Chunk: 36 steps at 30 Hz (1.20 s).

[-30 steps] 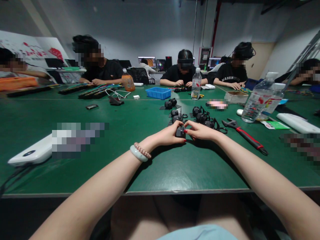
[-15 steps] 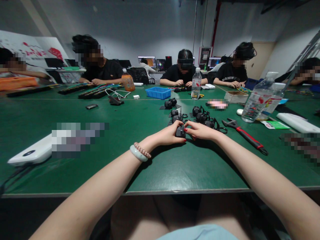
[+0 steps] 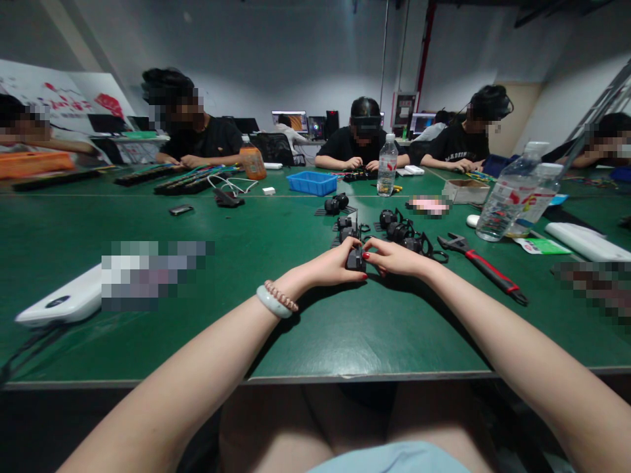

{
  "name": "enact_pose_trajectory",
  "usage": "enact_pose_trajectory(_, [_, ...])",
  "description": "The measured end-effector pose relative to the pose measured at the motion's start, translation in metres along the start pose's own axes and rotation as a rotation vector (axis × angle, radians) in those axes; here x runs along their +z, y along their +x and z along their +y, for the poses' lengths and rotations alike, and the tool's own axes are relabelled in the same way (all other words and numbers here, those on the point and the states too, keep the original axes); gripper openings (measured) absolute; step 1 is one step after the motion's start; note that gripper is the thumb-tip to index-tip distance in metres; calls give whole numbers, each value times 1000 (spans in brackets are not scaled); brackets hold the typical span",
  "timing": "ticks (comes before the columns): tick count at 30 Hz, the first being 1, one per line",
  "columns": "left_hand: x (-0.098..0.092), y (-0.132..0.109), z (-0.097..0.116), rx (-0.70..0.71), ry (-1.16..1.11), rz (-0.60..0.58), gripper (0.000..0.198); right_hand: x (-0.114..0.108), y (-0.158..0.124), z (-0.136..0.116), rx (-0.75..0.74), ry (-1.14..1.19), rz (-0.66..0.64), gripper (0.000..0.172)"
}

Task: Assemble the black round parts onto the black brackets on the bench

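Note:
Both hands meet at the middle of the green table (image 3: 315,328). My left hand (image 3: 335,266) and my right hand (image 3: 397,258) are closed from either side on a small black part (image 3: 355,259) that rests on the table. My left wrist wears a pale bangle and a bead bracelet (image 3: 276,301). Just beyond the hands lie several more small black parts (image 3: 401,233) and black rings.
An adjustable wrench with a red handle (image 3: 486,268) lies to the right. Two water bottles (image 3: 507,197) stand at the far right, another (image 3: 387,165) beside a blue tray (image 3: 312,183). A white device (image 3: 62,303) lies at left. Several people work across the table.

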<state>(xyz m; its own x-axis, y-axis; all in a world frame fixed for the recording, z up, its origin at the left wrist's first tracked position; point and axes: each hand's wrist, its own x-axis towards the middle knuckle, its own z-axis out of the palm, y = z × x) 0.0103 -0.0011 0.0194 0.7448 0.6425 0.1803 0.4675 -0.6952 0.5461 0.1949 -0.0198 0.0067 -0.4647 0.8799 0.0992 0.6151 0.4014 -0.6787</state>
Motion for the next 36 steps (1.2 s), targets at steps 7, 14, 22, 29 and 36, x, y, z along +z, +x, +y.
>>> enact_pose_trajectory(7, [-2,-1,2,-19,-12,-13,61,1,-3,1,-78,25,-19,46])
enact_pose_trajectory(14, [-2,-1,2,-13,-26,-19,61,1,-3,0,-138,-58,-16,46])
enact_pose_trajectory(22, [-1,0,1,12,-13,-15,59,1,-1,3,-129,-66,-21,44])
enact_pose_trajectory(29, [0,0,1,8,-15,-13,59,2,-1,4,-98,-33,-36,43])
enact_pose_trajectory(36, [-2,-1,3,11,2,-16,59,1,-2,3,-73,-18,-47,42])
